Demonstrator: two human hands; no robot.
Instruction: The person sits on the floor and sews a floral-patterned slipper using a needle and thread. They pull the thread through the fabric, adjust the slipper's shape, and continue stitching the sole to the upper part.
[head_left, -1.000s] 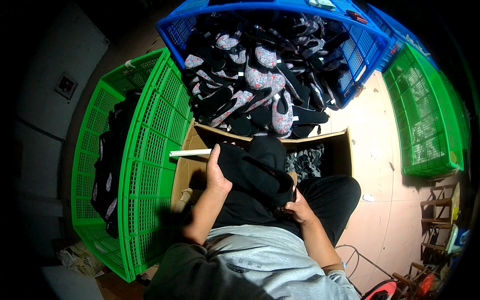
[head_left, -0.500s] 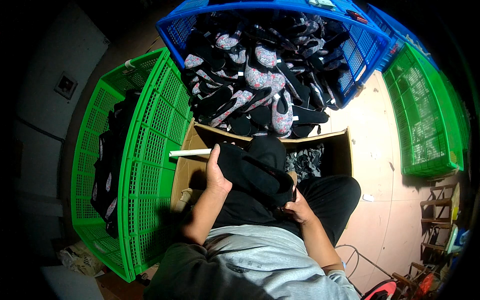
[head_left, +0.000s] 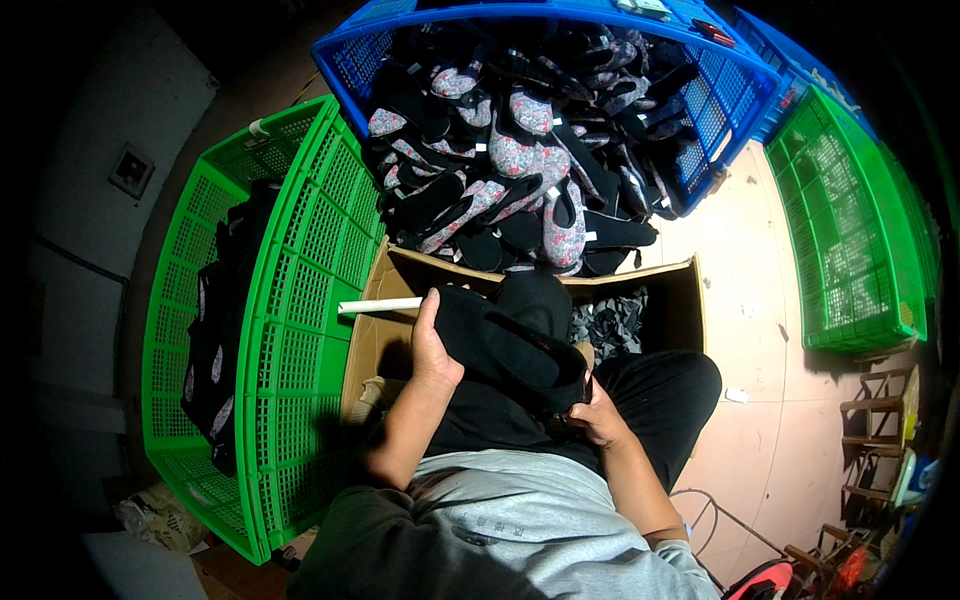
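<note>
A black cloth shoe (head_left: pixel 490 350) lies across my lap, its opening turned up towards me. Its toe end is in my left hand (head_left: pixel 436 350), thumb along the side and fingers hidden beneath. A white stick or narrow tube (head_left: pixel 380 305) juts out to the left past that thumb; whether the hand grips it is hidden. My right hand (head_left: pixel 600 415) pinches the heel end, closed around its edge. Just beyond the heel shows a small tan piece (head_left: pixel 586 352) that I cannot make out.
An open cardboard box (head_left: pixel 685 300) around my knees holds dark scraps (head_left: pixel 608 325). Beyond it, floral and black shoes (head_left: pixel 530 155) spill from a blue crate (head_left: pixel 735 130). A green crate (head_left: pixel 262 330) of shoes stands left, another green crate (head_left: pixel 850 230) right, near a wooden rack (head_left: pixel 875 405).
</note>
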